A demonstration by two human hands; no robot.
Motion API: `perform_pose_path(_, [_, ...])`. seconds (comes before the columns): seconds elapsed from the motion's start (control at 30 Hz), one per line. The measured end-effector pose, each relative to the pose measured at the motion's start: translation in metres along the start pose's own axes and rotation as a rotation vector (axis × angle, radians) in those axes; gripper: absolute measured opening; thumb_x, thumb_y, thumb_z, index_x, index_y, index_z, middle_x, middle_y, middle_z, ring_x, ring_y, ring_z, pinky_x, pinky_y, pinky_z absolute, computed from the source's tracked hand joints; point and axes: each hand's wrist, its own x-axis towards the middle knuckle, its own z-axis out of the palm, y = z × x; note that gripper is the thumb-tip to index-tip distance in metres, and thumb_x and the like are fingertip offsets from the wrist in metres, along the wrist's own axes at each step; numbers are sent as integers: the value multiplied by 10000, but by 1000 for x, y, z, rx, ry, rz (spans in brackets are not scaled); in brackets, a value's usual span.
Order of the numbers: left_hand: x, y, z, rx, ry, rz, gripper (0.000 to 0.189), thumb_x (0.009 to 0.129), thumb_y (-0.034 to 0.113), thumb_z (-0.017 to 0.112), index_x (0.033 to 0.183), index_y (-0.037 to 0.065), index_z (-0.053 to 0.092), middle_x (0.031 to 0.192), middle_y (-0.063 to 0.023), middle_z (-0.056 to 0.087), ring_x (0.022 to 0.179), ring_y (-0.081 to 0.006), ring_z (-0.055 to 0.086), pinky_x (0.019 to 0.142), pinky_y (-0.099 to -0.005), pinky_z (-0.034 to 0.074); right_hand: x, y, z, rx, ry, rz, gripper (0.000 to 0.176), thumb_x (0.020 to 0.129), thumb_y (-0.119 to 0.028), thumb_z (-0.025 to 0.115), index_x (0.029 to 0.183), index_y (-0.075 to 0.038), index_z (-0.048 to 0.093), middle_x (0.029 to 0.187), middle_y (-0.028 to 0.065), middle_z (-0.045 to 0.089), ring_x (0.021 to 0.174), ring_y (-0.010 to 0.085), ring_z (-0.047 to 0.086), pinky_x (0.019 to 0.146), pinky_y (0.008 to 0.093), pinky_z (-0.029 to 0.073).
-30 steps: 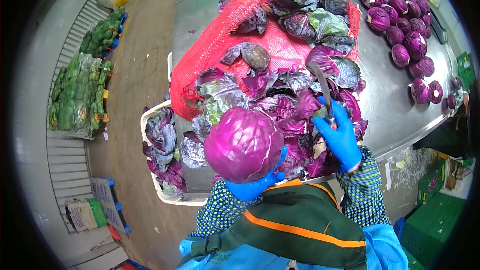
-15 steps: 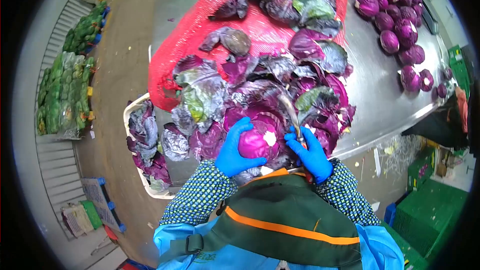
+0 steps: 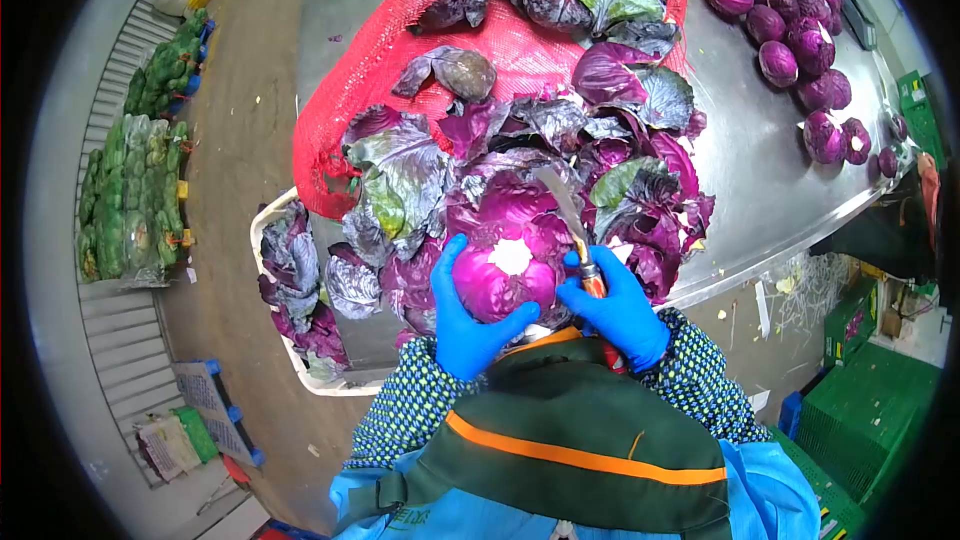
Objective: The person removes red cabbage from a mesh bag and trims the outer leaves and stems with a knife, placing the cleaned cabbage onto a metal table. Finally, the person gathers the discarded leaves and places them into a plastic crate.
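Note:
A red cabbage [image 3: 508, 275] sits at the table's near edge, its pale cut stem facing up. Blue-gloved, my left hand [image 3: 468, 315] is wrapped around the cabbage's left and near side. My right hand [image 3: 618, 308], also in a blue glove, grips a knife [image 3: 592, 282] by its red handle. The curved blade points up and away, just beyond the cabbage's right side. Loose purple outer leaves [image 3: 405, 175] lie around and behind the cabbage.
A red mesh bag [image 3: 345, 120] with dark cabbages and leaves lies on the metal table [image 3: 735, 170]. Peeled cabbages [image 3: 800, 35] are heaped at the back right. A white-rimmed bin [image 3: 310, 380] of leaves stands at the left. Green crates [image 3: 870, 420] are at the lower right.
The cabbage has turned so its stem faces up, and it looks larger. My left hand has shifted slightly, still around it. The knife stays in my right hand, a little lower.

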Motion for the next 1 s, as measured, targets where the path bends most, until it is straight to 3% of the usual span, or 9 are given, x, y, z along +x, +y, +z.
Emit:
perform_pose_path(0.17, [-3,40,0,519,127,533,1082,558,153,837,1393,58,155,1387,-184,254,1286,-298,304,1059,-430,280,3,-26,9,-182,25,-382,462,717,-87,666,1130,-25,469,1024,122,531,933,199,543,799,339,447])
perform_pose_path(0.3, [-5,43,-5,468,191,613,1118,528,152,841,1400,64,148,1436,-167,193,1308,-310,275,1074,-450,254,3,-29,7,-307,195,-436,391,714,-82,659,1061,-26,489,889,115,575,803,211,585,704,333,473])
perform_pose_path(0.37, [-2,47,-3,190,208,558,1055,581,219,825,1398,56,177,1447,-165,205,1308,-338,283,1065,-469,280,8,-25,-4,-113,189,-248,319,740,-75,651,1018,-31,499,817,74,576,732,181,582,648,313,472])
perform_pose_path(0.43, [-2,66,-9,-768,157,-47,900,709,284,725,1400,74,189,1418,-176,239,1306,-382,259,1034,-543,299,1,-46,-23,178,106,50,297,751,-55,633,1019,-37,509,815,63,578,713,188,581,649,312,480])
perform_pose_path(0.5, [1,56,-18,-1066,13,-263,825,744,294,678,1388,75,213,1407,-175,265,1291,-371,287,1028,-534,315,3,-52,-45,181,14,101,304,760,-30,615,1046,-39,513,858,67,576,776,193,580,707,307,481])
perform_pose_path(0.63, [1,40,-17,-565,-244,-156,681,813,314,583,1365,78,260,1384,-172,316,1261,-351,344,1016,-515,345,33,-25,-65,-619,619,-656,429,798,-47,615,1202,-30,472,1010,92,540,987,196,525,862,317,427])
perform_pose_path(0.83, [9,44,-17,622,-439,384,500,918,344,441,1329,82,330,1349,-169,394,1217,-320,428,997,-488,391,19,-44,-42,92,281,-511,427,903,-71,516,1310,-6,404,1069,94,559,984,138,541,838,256,449])
perform_pose_path(0.93, [11,36,-20,306,-350,209,634,807,303,587,1337,79,320,1335,-169,387,1201,-329,434,1001,-471,384,0,-54,-31,90,231,-295,476,918,-82,498,1366,-29,350,784,22,555,679,72,529,608,210,452])
perform_pose_path(1.0, [12,25,-21,-6,-262,20,797,695,262,733,1345,75,311,1321,-169,380,1185,-337,440,1006,-454,376,9,-25,-43,-214,136,-513,460,916,-77,482,1364,-57,380,858,63,556,773,126,536,697,250,447])
